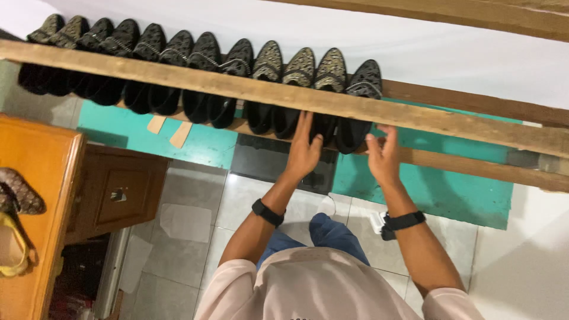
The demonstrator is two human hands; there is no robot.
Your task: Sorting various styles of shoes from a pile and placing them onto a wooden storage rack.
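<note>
Reaching up to a wooden rack (415,115), the person's left hand (303,148) lies open with fingers flat against the heels of the black embroidered shoes (320,89) at the row's right end. Just beside the last shoe (358,104), the right hand (384,155) is half curled at the lower rail (474,166), gripping nothing that I can see.

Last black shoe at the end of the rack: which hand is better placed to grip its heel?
Right, probably. The right hand is at the heel of the end shoe, by the lower rail. The left hand is at the neighbouring shoe.
</note>
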